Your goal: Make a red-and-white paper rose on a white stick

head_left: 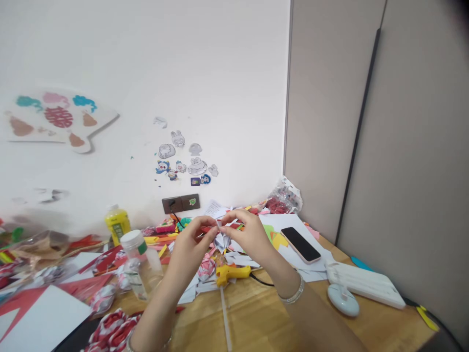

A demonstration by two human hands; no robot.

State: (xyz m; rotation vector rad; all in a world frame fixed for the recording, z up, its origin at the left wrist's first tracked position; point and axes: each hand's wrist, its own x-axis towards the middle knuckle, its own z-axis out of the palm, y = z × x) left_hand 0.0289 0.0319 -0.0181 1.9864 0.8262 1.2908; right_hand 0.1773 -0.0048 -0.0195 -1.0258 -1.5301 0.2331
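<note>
Both hands meet above the middle of the cluttered table. My left hand point(196, 237) pinches a small piece of white paper point(219, 223) between thumb and fingertips. From the other side, my right hand point(247, 231) pinches the same piece, its fingers arched over. The two sets of fingertips almost touch. Below them lie folded white paper pieces point(222, 243) and a yellow glue gun point(232, 274) with a black cord. A thin white strip point(225, 318) runs down the table toward me.
A phone point(301, 244) rests on white sheets at right, near a white mouse point(343, 299) and white keyboard point(366, 283). At left stand a clear jar point(137, 266) and yellow bottle point(117, 225), with red-and-white twisted pieces point(113, 330) in front. Paper scraps line the wall.
</note>
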